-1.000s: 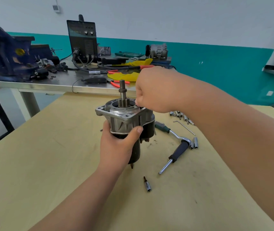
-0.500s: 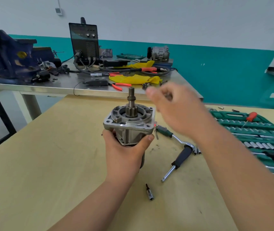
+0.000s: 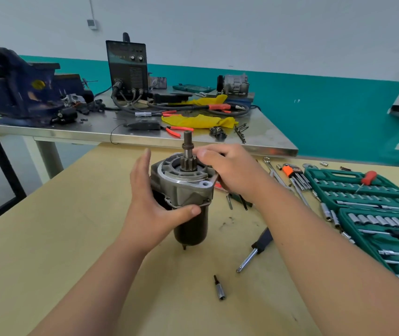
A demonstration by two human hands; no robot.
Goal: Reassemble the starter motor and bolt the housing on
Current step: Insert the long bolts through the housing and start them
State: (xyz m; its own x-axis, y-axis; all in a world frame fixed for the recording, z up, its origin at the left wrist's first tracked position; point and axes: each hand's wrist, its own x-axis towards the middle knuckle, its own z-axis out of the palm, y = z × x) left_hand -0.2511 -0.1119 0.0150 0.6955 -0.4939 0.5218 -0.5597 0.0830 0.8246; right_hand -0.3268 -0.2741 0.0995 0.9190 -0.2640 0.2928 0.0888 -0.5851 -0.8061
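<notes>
Fingers [image 3: 145, 163] straight, left hand [image 3: 150, 204] braces black cylindrical starter motor [image 3: 190, 229]; right hand [image 3: 230, 170] grips its grey cast-metal housing [image 3: 183, 187], upright on pale wooden table [image 3: 48, 238]; teal-banded wall [image 3: 314, 105] behind.

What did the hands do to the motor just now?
The right hand, which had lifted away, came back and grips the housing rim. The left hand loosened, fingers straight against the starter motor, which turned. It stays upright; the socket has not moved.
</notes>
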